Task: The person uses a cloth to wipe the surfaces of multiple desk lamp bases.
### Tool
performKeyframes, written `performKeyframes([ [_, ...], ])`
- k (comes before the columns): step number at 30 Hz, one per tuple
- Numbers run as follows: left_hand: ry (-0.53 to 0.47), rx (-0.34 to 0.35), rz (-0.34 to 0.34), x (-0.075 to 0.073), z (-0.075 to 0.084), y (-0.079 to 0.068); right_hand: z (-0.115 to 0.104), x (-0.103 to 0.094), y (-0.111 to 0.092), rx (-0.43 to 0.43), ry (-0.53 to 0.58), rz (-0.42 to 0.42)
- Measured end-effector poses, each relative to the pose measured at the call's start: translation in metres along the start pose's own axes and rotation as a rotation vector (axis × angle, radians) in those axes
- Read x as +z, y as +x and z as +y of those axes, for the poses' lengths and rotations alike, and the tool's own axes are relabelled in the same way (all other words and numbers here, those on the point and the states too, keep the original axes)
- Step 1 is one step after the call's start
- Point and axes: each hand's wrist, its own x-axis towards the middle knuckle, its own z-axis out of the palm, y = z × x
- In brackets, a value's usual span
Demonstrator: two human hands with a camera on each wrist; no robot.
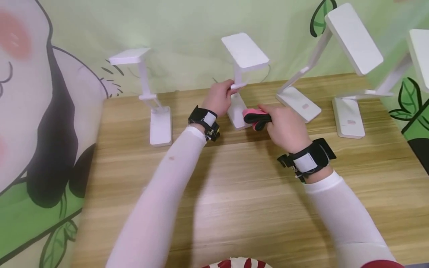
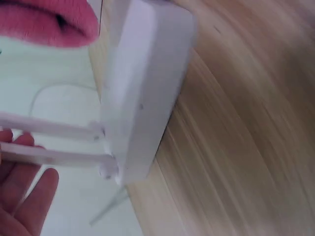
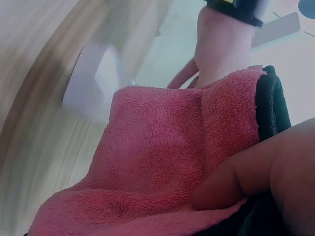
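My left hand (image 1: 218,98) holds the hinged arm of a white desk lamp (image 1: 246,52), second from the left. In the left wrist view the fingers (image 2: 37,199) wrap about the lamp's twin struts (image 2: 59,156), close to its base (image 2: 152,83). A folded cloth (image 1: 255,114), pink and fluffy on one side and black on the other, is gripped by my right hand (image 1: 288,126). It is just right of that lamp's base, with the thumb pressed on the pink side (image 3: 157,132) in the right wrist view.
One more white lamp (image 1: 161,126) stands to the left, and two others, a tall lamp (image 1: 355,39) and a lamp at the right edge (image 1: 350,119), stand to the right. All are on a wooden table (image 1: 248,208) against a painted wall (image 1: 187,33).
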Motion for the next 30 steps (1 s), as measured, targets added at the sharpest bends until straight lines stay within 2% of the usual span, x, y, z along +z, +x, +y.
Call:
performKeyframes([
  [3,-0.037,-0.006,-0.030,-0.004,-0.010,-0.004,0.000,-0.001,0.000,0.014,0.001,-0.001],
  [7,-0.039,0.018,-0.053,-0.008,-0.020,-0.010,-0.001,0.000,0.000,0.016,-0.001,0.008],
  [14,-0.038,0.059,-0.089,-0.015,-0.023,-0.015,-0.003,0.004,0.006,0.063,0.005,0.001],
  [18,-0.079,0.094,-0.105,-0.021,-0.024,-0.013,-0.015,0.015,0.017,0.097,-0.013,0.022],
  [21,-0.078,0.103,-0.129,-0.023,-0.024,-0.012,-0.029,0.037,0.020,0.031,-0.046,0.027],
  [26,-0.075,0.065,-0.170,-0.021,-0.024,-0.012,-0.044,0.079,0.008,-0.179,-0.145,-0.158],
  [28,-0.078,0.054,-0.144,-0.019,-0.025,-0.013,-0.045,0.088,0.002,-0.223,-0.178,-0.199],
  [30,-0.066,0.044,-0.105,-0.017,-0.026,-0.015,-0.045,0.091,0.000,-0.245,-0.187,-0.204],
])
